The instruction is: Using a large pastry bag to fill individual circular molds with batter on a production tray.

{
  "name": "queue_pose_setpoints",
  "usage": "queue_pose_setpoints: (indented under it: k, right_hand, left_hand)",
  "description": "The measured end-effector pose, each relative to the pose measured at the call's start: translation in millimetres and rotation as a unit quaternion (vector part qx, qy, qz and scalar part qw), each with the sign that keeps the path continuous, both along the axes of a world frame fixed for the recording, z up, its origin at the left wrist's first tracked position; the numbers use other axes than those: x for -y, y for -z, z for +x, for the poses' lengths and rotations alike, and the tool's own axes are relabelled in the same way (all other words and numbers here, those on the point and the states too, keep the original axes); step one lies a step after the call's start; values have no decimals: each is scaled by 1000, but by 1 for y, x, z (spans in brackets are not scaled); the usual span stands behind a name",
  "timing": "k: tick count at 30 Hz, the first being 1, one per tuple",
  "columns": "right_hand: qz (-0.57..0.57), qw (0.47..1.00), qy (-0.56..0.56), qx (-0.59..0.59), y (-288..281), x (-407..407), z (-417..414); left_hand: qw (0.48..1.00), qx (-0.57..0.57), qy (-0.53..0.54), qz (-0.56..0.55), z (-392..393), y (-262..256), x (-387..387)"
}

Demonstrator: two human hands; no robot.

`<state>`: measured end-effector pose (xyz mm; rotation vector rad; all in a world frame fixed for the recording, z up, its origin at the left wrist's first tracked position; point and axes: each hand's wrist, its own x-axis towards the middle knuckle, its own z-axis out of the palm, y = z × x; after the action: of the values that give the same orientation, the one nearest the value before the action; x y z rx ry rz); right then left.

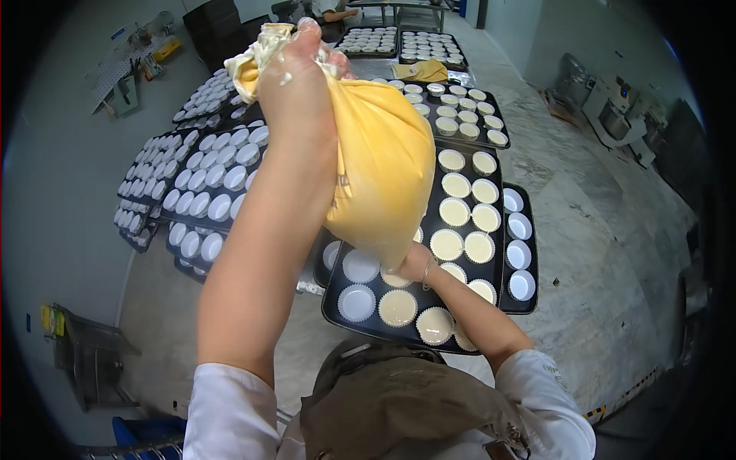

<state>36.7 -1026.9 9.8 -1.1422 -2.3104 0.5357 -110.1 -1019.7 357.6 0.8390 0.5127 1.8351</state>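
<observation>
A large yellow piping bag (382, 155), full and bulging, hangs before me. My left hand (305, 54), smeared with white batter, grips its twisted top at the upper left. Down at the narrow tip, my right hand (415, 265) closes round the bag, above a black baking tray (351, 323). That tray holds white paper baking cups; one at the front (398, 308) is filled with pale batter, and the cup beside it at the left (356, 303) is empty. The tip itself is hidden by my hand. Filled cups (454, 211) stand in rows on the tray to the right.
Stacked trays of empty cups (215, 175) stand at the left. More filled trays (468, 106) lie farther back, with a folded yellow cloth or bag (422, 71) near them. A person (336, 10) is at the far end. Mixers (618, 115) stand by the right wall.
</observation>
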Motion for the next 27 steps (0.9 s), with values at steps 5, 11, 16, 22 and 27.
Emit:
queue_pose_setpoints:
  k: [5, 11, 16, 22, 27]
  right_hand:
    - [12, 990, 136, -25, -8, 8, -5]
    - [-116, 982, 134, -64, -69, -26, -14]
    - [-31, 993, 101, -56, -56, -51, -55]
    - [14, 996, 83, 14, -11, -75, -60]
    - [36, 985, 170, -23, 6, -74, -70]
  left_hand:
    - [999, -28, -29, -3, 11, -11, 2]
    - [983, -81, 32, 162, -14, -49, -4]
    - [992, -11, 66, 106, -38, -36, -39]
    - [995, 92, 16, -32, -38, 1, -58]
    - [999, 48, 12, -6, -26, 2, -52]
